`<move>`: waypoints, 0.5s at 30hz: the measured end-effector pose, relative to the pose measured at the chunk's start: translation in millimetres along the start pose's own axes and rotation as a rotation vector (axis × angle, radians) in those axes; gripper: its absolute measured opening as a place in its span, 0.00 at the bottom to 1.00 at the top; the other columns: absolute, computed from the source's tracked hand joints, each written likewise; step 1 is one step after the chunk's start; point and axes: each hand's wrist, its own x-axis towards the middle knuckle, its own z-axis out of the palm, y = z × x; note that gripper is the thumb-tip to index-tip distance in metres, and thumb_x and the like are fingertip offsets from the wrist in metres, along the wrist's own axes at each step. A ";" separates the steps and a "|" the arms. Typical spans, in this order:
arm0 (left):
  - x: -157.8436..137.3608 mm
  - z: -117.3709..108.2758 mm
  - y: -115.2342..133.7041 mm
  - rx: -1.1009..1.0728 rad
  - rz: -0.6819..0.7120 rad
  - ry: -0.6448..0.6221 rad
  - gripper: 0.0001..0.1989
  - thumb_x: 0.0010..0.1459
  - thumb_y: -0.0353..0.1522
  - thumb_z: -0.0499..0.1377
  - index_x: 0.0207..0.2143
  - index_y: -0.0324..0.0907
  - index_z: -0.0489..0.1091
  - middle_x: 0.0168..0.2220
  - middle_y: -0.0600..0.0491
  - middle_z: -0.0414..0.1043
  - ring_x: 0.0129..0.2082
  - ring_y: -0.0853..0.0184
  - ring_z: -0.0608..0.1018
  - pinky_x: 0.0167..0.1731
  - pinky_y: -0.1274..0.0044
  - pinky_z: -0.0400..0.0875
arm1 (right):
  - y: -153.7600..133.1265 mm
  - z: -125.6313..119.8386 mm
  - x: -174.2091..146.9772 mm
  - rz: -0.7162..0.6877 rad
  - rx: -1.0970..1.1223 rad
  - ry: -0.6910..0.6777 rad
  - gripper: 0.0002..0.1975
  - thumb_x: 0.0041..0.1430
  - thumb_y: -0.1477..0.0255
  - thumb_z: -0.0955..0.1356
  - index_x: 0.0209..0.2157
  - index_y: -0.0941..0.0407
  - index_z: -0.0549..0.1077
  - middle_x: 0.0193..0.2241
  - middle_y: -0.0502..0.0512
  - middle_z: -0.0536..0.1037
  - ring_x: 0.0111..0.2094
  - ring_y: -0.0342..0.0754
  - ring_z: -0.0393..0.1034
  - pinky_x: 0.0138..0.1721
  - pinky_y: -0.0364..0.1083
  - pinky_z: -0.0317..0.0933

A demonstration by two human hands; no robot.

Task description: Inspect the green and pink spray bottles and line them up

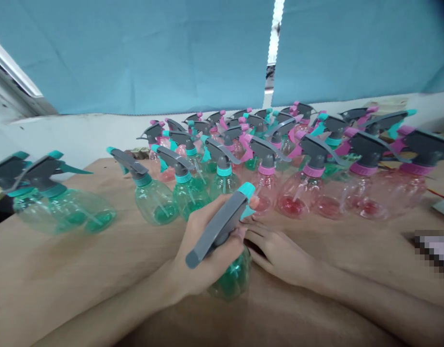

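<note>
A green see-through spray bottle (pixel 232 279) with a grey trigger head and turquoise nozzle stands on the table, close in front of me. My left hand (pixel 210 246) is closed round its neck, below the grey head, with fingers by the turquoise trigger. On the bottle's right side, my right hand (pixel 275 250) lies against it with bent fingers. Those fingertips are partly hidden behind the bottle and my left hand. Just beyond my hands stand a green spray bottle (pixel 191 197) and a pink spray bottle (pixel 265 193).
Several more green and pink spray bottles (pixel 297 197) crowd the back of the wooden table (pixel 135 260). Two overlapping green spray bottles (pixel 77 212) stand at the left. A blurred-out flat object (pixel 437 250) lies at the right edge. Blue sheeting (pixel 164 58) covers the wall behind.
</note>
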 end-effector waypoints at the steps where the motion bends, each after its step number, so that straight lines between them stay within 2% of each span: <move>1: 0.1 0.1 -0.3 -0.004 -0.002 -0.001 0.07 0.50 0.29 0.52 0.33 0.48 0.63 0.22 0.60 0.61 0.22 0.67 0.67 0.23 0.75 0.64 | 0.0 -0.1 0.0 -0.002 -0.003 -0.001 0.18 0.65 0.73 0.61 0.55 0.59 0.68 0.56 0.62 0.70 0.59 0.54 0.62 0.58 0.58 0.59; 7: 0.8 0.5 -1.6 -0.036 -0.010 -0.012 0.10 0.42 0.29 0.54 0.30 0.51 0.61 0.23 0.59 0.60 0.22 0.64 0.67 0.25 0.73 0.67 | 1.0 0.6 0.0 -0.019 -0.018 0.000 0.18 0.65 0.72 0.62 0.55 0.58 0.68 0.56 0.61 0.71 0.59 0.53 0.61 0.61 0.58 0.55; 15: 0.0 1.9 -2.7 -0.001 0.017 0.002 0.08 0.44 0.30 0.52 0.29 0.51 0.61 0.25 0.58 0.63 0.25 0.64 0.68 0.28 0.73 0.67 | 2.3 1.6 -0.5 -0.022 -0.026 0.011 0.18 0.65 0.72 0.62 0.55 0.58 0.69 0.56 0.61 0.71 0.59 0.53 0.62 0.61 0.58 0.55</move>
